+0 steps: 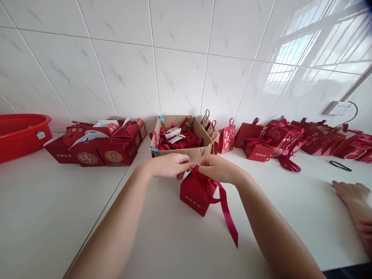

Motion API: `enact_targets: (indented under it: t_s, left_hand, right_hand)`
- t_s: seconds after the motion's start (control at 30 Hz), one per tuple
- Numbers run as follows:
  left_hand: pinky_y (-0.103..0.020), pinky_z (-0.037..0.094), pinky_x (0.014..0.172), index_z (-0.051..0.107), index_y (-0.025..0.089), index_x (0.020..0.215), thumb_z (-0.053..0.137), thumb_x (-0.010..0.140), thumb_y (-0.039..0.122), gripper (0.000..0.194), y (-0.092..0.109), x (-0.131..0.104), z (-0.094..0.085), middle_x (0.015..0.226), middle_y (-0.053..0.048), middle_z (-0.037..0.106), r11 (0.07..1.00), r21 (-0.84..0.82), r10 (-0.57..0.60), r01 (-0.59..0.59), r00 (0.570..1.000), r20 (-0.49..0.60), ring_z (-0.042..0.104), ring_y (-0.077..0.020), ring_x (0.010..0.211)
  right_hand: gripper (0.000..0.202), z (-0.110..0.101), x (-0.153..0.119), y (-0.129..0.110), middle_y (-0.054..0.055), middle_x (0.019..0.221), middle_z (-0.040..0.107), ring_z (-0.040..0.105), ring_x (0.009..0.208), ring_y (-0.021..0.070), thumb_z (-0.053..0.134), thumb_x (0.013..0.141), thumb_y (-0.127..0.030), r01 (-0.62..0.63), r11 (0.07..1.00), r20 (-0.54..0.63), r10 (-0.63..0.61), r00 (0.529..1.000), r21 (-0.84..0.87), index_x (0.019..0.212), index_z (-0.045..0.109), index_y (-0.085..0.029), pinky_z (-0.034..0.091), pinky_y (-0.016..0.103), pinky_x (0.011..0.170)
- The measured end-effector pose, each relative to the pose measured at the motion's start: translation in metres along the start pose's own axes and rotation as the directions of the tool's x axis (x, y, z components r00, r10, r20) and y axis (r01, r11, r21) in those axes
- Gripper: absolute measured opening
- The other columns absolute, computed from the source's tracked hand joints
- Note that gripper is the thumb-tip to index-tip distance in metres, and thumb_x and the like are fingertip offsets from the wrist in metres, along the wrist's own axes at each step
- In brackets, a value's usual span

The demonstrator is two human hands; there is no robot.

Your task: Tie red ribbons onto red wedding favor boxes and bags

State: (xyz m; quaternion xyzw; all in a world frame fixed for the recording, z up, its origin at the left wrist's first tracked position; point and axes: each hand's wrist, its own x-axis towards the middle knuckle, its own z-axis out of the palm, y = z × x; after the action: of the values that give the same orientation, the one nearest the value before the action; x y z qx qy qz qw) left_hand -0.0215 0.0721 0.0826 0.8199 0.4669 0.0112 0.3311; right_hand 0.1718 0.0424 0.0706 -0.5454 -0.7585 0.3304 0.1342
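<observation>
Head-worn view, facing forward and down

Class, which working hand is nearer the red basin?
Left. The left hand is right of the red basin; the right hand, at the box ribbon, is farther right.

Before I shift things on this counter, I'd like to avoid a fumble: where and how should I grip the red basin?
I'd grip the red basin by its rim, just above the white label, coming from above and in front. It sits open side up, leaving the rim accessible, while red boxes crowd its right side.
</observation>
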Motion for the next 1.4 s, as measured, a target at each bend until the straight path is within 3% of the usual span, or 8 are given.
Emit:
enact_targets:
  t_s: [0.2, 0.43, 0.63, 0.77, 0.97, 1.07, 1.23, 1.4]
  left_hand:
    - [-0.026, 0.034, 0.051, 0.052, 0.020, 0.071, 0.048, 0.083, 0.037, 0.021, 0.003, 0.003, 0.003, 0.071, 0.001, 0.062, 0.998, -0.025, 0.056, -0.058, 0.997, -0.052, 0.049, -0.0138, 0.060]
    - [-0.027, 0.041, 0.062, 0.052, 0.020, 0.074, 0.043, 0.088, 0.035, 0.022, 0.007, -0.015, -0.008, 0.075, 0.001, 0.064, 0.973, -0.138, 0.126, -0.188, 0.922, -0.366, 0.057, -0.0152, 0.069]
    - [-0.031, 0.051, 0.070, 0.059, 0.017, 0.073, 0.049, 0.087, 0.020, 0.018, 0.007, -0.033, -0.023, 0.067, -0.001, 0.065, 0.657, -0.457, 0.119, -0.599, 0.681, -0.723, 0.065, -0.0168, 0.069]
    - [-0.028, 0.051, 0.058, 0.058, 0.014, 0.067, 0.044, 0.082, 0.010, 0.021, 0.013, -0.050, -0.033, 0.064, -0.002, 0.061, 0.346, -0.444, -0.055, -0.827, 0.454, -0.889, 0.064, -0.0157, 0.061]
    - [-0.026, 0.048, 0.052, 0.053, 0.014, 0.062, 0.048, 0.073, 0.010, 0.013, 0.016, -0.065, -0.042, 0.068, -0.002, 0.052, 0.287, -0.340, -0.295, -0.896, 0.256, -0.921, 0.059, -0.0144, 0.061]
    - [-0.031, 0.054, 0.062, 0.054, 0.015, 0.064, 0.049, 0.074, 0.012, 0.011, 0.014, -0.069, -0.043, 0.080, -0.006, 0.059, 0.309, -0.371, -0.346, -0.876, 0.260, -0.902, 0.064, -0.0195, 0.075]
    - [-0.035, 0.055, 0.061, 0.054, 0.015, 0.067, 0.048, 0.076, 0.017, 0.011, 0.012, -0.081, -0.045, 0.069, -0.003, 0.053, 0.271, -0.454, -0.236, -0.849, 0.399, -0.886, 0.059, -0.0155, 0.060]
    - [-0.021, 0.020, 0.034, 0.044, 0.018, 0.053, 0.046, 0.070, 0.014, 0.018, 0.005, -0.086, -0.045, 0.046, 0.004, 0.032, 0.481, -0.446, -0.158, -0.755, 0.425, -0.891, 0.024, -0.0067, 0.035]
  right_hand:
    - [0.030, -0.001, -0.001, 0.000, -0.005, 0.055, 0.024, 0.021, 0.049, 0.0092, 0.047, 0.074, -0.025, -0.007, 1.000, -0.013, 0.007, 1.000, -0.013, 0.059, 0.022, -0.021, 0.015, 0.027, 0.042]
    - [0.032, -0.010, -0.007, 0.002, -0.003, 0.058, 0.039, 0.032, 0.050, 0.0090, 0.049, 0.082, -0.038, 0.001, 0.996, -0.072, -0.008, 0.997, -0.090, 0.059, 0.039, -0.019, 0.023, 0.025, 0.045]
    - [0.008, -0.031, -0.024, 0.014, 0.002, 0.086, 0.066, 0.059, 0.076, 0.0166, 0.054, 0.078, -0.023, 0.011, 0.969, -0.166, -0.054, 0.985, -0.248, 0.081, 0.061, -0.021, 0.044, 0.028, 0.065]
    - [0.013, -0.042, -0.038, 0.020, 0.003, 0.091, 0.069, 0.062, 0.083, 0.0194, 0.062, 0.074, -0.028, -0.008, 0.935, 0.009, 0.011, 1.000, -0.355, 0.085, 0.064, -0.021, 0.047, 0.028, 0.067]
    - [0.040, -0.028, -0.027, 0.014, 0.006, 0.090, 0.070, 0.064, 0.077, 0.0226, 0.069, 0.065, -0.055, -0.095, 0.855, 0.070, 0.151, 0.986, -0.510, 0.082, 0.069, -0.020, 0.041, 0.028, 0.052]
    - [0.031, -0.019, -0.017, 0.009, 0.004, 0.082, 0.070, 0.062, 0.069, 0.0197, 0.066, 0.070, -0.050, -0.022, 0.848, 0.115, 0.097, 0.989, -0.530, 0.075, 0.067, -0.019, 0.037, 0.026, 0.048]
    - [0.015, -0.013, -0.010, 0.008, 0.004, 0.080, 0.068, 0.060, 0.070, 0.0172, 0.056, 0.079, -0.032, 0.084, 0.848, 0.137, -0.014, 0.990, -0.523, 0.077, 0.067, -0.021, 0.034, 0.026, 0.052]
    - [0.010, -0.020, -0.010, 0.017, 0.005, 0.078, 0.067, 0.058, 0.068, 0.0178, 0.056, 0.075, -0.024, 0.005, 0.841, 0.091, 0.053, 0.994, -0.542, 0.070, 0.064, -0.020, 0.032, 0.026, 0.051]
